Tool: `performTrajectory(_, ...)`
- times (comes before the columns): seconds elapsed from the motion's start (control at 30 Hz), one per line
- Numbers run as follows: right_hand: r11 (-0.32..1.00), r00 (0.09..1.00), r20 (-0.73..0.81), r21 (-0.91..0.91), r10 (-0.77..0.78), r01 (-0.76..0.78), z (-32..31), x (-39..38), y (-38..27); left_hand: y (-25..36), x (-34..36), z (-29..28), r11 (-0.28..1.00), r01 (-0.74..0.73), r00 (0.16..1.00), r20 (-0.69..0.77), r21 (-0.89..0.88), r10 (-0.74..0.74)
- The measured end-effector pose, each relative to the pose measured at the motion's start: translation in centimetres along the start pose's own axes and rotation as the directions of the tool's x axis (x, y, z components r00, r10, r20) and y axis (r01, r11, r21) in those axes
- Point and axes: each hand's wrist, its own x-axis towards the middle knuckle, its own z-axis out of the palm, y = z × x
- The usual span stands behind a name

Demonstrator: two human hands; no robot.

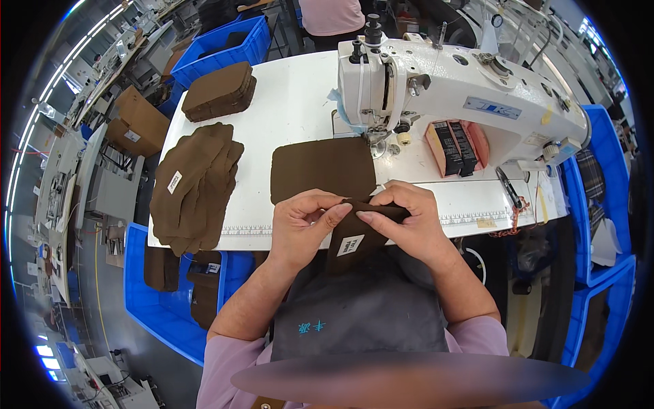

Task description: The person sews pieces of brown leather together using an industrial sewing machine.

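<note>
Between my two hands is a dark brown fabric piece [354, 228] with a white label, its upper edge pinched between thumbs and fingers. My left hand [308, 221] grips that edge on one side, and my right hand [405, 217] grips it close by on the other. The rest of the piece hangs over the table's front edge toward my apron. Just beyond my hands, a flat brown fabric panel [320, 167] lies on the white table [286, 88]. Its right corner reaches the needle area of the white sewing machine [436, 75].
On the table's left lie a fanned pile of labelled brown pieces [194, 184] and a neat brown stack [218, 92]. Scissors [507, 185] and a pink-and-black packet [456, 146] rest at right. Blue bins [174, 330] stand around the table. Another person [332, 17] is at the far side.
</note>
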Motion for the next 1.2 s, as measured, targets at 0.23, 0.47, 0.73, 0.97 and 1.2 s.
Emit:
performTrajectory(0.23, 0.934, 0.982, -0.102, 0.338, 0.157, -0.114, -0.5, -2.0, 2.6, -1.1, 0.2, -0.6, 0.96, 0.133, 0.988, -0.047, -0.247, -0.149)
performTrajectory(0.47, 0.956, 0.98, -0.16, 0.285, 0.117, -0.068, -0.1, -1.6, 2.3, -0.6, -0.4, 0.0, 0.994, 0.081, 0.992, -0.088, -0.074, -0.087)
performTrajectory(0.73, 0.986, 0.988, -0.144, 0.161, 0.057, -0.033, -0.3, -1.3, 2.2, 0.8, -0.5, 0.7, 0.9, -0.239, 0.969, 0.03, 0.364, 0.246)
performTrajectory(0.97, 0.95, 0.985, -0.107, 0.296, 0.135, -0.098, -0.8, -1.3, 2.2, 0.9, -0.9, 0.4, 0.989, -0.003, 0.999, -0.04, 0.145, 0.009)
performTrajectory(1.2, 0.91, 0.98, -0.095, 0.396, 0.172, -0.121, -1.1, -1.6, 2.3, 0.7, -0.9, 0.2, 0.995, 0.012, 0.997, -0.072, 0.099, -0.005)
